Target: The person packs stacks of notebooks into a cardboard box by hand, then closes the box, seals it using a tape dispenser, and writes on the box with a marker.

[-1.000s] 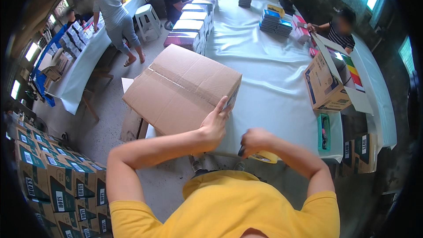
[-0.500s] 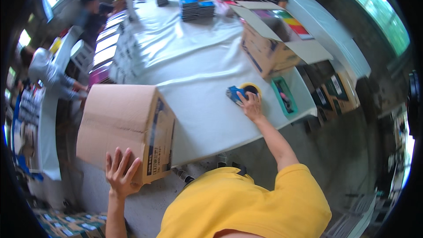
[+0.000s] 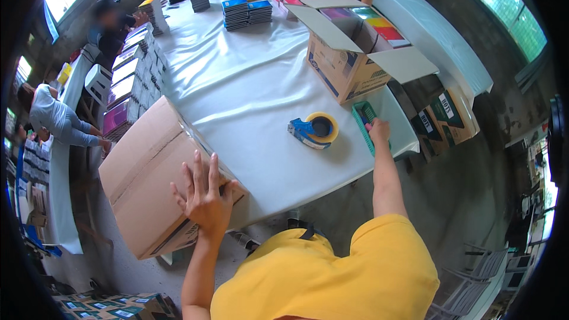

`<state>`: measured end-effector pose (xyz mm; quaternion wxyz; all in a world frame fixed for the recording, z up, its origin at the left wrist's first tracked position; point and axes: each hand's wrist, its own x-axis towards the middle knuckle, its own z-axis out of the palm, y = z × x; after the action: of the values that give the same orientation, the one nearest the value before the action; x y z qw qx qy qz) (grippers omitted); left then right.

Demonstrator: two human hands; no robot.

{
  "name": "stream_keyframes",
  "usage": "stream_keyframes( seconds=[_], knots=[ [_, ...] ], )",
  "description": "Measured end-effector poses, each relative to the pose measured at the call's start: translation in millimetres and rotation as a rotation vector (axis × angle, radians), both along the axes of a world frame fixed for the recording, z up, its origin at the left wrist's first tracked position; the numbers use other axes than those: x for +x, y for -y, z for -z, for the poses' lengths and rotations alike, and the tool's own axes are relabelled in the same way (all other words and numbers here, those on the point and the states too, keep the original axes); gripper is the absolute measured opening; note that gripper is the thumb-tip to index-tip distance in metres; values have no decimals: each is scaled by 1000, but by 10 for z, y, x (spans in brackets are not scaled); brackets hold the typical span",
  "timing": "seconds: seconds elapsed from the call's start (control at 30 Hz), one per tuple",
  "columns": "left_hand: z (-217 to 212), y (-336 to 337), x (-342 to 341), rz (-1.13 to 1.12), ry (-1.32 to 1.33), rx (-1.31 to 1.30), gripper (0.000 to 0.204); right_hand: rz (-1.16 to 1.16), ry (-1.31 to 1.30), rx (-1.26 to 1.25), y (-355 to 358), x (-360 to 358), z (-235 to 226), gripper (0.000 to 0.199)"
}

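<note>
My left hand [image 3: 207, 198] lies with spread fingers on the top of a closed brown cardboard box [image 3: 148, 172], near its edge. The box sits turned at an angle on the near left table corner, a seam running along its top. At the right table edge my right hand [image 3: 379, 131] reaches into a small green plastic basket [image 3: 358, 120]. Its fingers are closed by something pinkish-purple, mostly hidden. Left of the basket rests a blue tape dispenser [image 3: 304, 133] with a yellow-edged tape roll [image 3: 333, 129], touched by neither hand.
Beyond the basket stands an open carton [image 3: 332, 65] with colourful contents. Stacks of books [image 3: 127, 83] line the left table edge, and more book stacks [image 3: 235, 14] stand farther back. Other people are around the tables. Cartons [image 3: 447, 115] sit low at right.
My right hand has let go of the tape dispenser and moved right into the green basket. The closed box has turned, and my left hand has shifted from its side onto its top.
</note>
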<state>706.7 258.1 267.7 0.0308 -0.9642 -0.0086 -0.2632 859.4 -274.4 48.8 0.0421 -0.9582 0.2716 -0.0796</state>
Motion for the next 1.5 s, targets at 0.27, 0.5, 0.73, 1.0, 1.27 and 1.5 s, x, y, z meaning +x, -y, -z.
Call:
stream_keyframes(
  seconds=[0.27,0.5,0.73,1.0,1.27,1.5],
  knots=[
    [17,245,131,-24,41,65,52,-94,208,349,440,-10,-146,25],
    [36,399,266,29,114,47,37,132,452,1506,775,-112,-128,33],
    [49,621,428,-11,143,57,32,-82,-200,384,388,383,-15,20],
    [-38,589,395,56,155,-88,44,-390,268,288,351,76,-232,29],
    [1,1203,315,644,-481,-1936,51,-1134,252,961,-2677,-961,-2363,6],
    [-459,254,-88,427,48,-1743,43,-1207,47,2248,-3485,-933,-2755,42]
  ],
)
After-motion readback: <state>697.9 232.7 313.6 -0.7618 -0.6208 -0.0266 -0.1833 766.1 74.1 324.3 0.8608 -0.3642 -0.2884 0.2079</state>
